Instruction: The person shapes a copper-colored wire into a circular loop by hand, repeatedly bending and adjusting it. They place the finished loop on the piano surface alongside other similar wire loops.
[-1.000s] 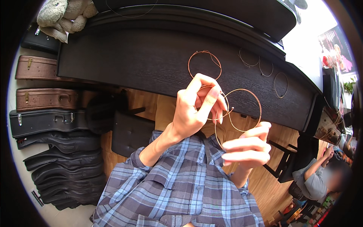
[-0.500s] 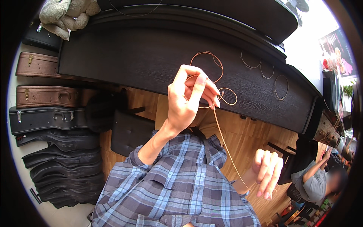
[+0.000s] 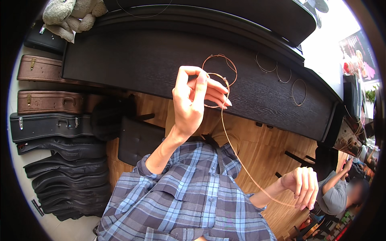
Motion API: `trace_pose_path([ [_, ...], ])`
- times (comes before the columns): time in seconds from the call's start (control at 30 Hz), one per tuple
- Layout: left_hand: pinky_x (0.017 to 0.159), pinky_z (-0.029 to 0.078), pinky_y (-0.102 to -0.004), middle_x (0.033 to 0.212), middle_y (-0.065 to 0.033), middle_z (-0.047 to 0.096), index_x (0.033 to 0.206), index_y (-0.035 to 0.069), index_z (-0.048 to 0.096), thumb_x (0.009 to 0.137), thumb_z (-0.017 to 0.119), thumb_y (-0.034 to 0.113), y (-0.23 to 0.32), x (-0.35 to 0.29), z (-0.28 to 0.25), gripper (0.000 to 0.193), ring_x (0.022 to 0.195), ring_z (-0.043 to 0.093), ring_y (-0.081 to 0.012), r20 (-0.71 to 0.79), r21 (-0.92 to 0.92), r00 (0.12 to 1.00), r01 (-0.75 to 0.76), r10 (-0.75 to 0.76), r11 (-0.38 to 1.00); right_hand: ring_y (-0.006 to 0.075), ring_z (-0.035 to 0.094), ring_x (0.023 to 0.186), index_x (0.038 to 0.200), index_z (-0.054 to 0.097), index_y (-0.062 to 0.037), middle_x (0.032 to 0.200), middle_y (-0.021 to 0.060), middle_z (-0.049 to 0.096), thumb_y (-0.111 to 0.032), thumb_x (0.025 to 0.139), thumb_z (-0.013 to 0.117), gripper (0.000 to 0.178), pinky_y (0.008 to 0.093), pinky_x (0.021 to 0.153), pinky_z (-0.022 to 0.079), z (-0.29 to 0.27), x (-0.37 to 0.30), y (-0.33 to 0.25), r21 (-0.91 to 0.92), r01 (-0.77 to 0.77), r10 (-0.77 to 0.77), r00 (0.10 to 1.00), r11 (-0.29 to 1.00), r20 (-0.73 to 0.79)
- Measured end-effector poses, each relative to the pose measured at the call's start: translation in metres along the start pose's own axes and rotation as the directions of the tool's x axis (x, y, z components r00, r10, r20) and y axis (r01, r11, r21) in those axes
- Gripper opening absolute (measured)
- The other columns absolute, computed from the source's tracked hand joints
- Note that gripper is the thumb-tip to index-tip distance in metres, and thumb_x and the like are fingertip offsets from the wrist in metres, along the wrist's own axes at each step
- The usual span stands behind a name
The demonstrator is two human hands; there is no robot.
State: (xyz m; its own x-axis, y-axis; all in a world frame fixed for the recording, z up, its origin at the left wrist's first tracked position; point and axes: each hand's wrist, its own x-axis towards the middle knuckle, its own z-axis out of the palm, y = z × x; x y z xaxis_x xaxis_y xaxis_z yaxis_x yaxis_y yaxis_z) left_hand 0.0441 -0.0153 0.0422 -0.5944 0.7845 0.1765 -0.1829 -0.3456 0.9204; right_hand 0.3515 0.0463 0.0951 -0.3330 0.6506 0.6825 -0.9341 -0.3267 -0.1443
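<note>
The copper wire [image 3: 237, 154] is running taut from the coil at the left hand [image 3: 197, 100], pinched in its closed fingers above the dark table [image 3: 132, 60], slanting down-right to the right hand [image 3: 303, 186], whose curled fingers are gripping its end.

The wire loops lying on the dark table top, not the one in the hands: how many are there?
3: one wire loop and a second close beside it, a third nearer the table's right end. More may be hidden behind the left hand.
</note>
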Motion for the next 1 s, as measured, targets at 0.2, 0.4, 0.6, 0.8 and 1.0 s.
trace_pose_path([
  [0.2,0.05,0.062,-0.0319,0.086,-0.0245,0.069,0.109,0.001,0.035,0.111,0.037,0.017,0.001,0.002,-0.003,0.016,0.061,0.073,-0.0294,0.0,-0.046,1.0,0.004,-0.004,0.999,0.014,0.067,0.049,0.078,0.077,-0.0008,0.065,0.0097,0.073,-0.004,0.09,0.066,0.017,0.0212,0.053,0.051,0.001,-0.002,-0.011,0.035,0.124,-0.121,0.99,0.992,-0.065],
  [0.4,0.038,0.055,-0.032,0.088,-0.0258,0.068,0.111,0.001,0.03,0.111,0.036,0.016,0.01,-0.001,-0.005,0.017,0.05,0.069,-0.0298,-0.009,-0.108,0.996,0.092,-0.093,0.99,0.0137,0.066,0.047,0.078,0.076,-0.0042,0.064,0.0087,0.071,-0.007,0.091,0.068,0.016,0.023,0.05,0.052,-0.006,-0.01,-0.021,-0.028,0.108,-0.111,0.978,0.994,-0.178],
  [0.6,0.034,0.052,-0.0317,0.088,-0.0258,0.068,0.111,0.001,0.03,0.111,0.036,0.016,0.009,-0.003,0.001,0.016,0.046,0.067,-0.0289,-0.021,-0.082,0.998,0.062,-0.064,0.995,0.0083,0.051,0.047,0.102,0.064,-0.0041,0.076,0.0035,0.052,-0.014,0.102,0.062,0.011,0.022,0.045,0.04,-0.032,-0.031,-0.029,-0.355,-0.253,-0.018,0.791,0.9,-0.612],
  [0.8,0.034,0.053,-0.0318,0.089,-0.0255,0.068,0.112,0.002,0.03,0.111,0.036,0.016,0.014,-0.005,-0.002,0.015,0.046,0.067,-0.0291,-0.026,-0.076,0.999,0.034,-0.036,0.997,0.009,0.061,0.072,0.135,0.056,-0.002,0.107,0.0058,0.064,-0.021,0.1,0.066,0.041,0.0191,0.063,0.046,-0.049,-0.026,-0.014,-0.66,-0.746,-0.133,0.648,0.091,-0.75],
  [1.0,0.036,0.054,-0.0319,0.089,-0.0259,0.067,0.113,0.002,0.031,0.111,0.036,0.016,0.028,-0.006,-0.004,0.016,0.047,0.067,-0.0288,-0.005,-0.079,1.0,0.023,-0.024,0.997,0.0212,0.062,0.121,0.146,0.049,-0.0074,0.138,0.0128,0.059,0.003,0.081,0.075,0.071,0.033,0.1,0.049,-0.02,-0.003,-0.001,-0.623,-0.754,0.001,0.637,-0.207,-0.771],
])
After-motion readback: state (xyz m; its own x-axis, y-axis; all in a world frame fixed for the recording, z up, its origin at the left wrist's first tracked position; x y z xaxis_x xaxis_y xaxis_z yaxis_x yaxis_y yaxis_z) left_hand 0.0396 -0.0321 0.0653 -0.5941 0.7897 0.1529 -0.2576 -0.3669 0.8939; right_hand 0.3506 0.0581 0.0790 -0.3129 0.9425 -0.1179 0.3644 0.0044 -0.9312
